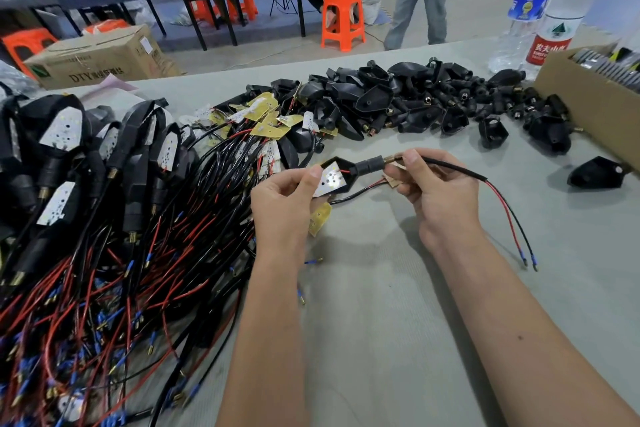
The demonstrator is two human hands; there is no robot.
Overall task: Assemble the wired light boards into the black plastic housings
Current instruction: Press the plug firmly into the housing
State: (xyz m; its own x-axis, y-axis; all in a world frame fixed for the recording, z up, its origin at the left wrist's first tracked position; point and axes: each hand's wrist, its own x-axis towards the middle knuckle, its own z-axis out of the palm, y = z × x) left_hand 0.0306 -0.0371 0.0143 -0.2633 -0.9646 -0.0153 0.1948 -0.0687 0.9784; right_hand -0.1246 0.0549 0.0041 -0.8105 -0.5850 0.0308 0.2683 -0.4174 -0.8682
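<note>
Above table (398, 288): left hand (282, 204) grips housing (341, 172), board (329, 178) inside, seemingly seated; right hand (436, 194) pinches cable (450, 166).

Black housing (341, 173) held above the table, white light board (329, 179) seated inside (wire (450, 168) exiting its stem)

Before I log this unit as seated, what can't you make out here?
- Head view: the left hand's thumb hides one edge of the light board.
- The right hand's fingers hide the housing's stem tip.
- The cardboard box is cut off by the right edge.
</note>
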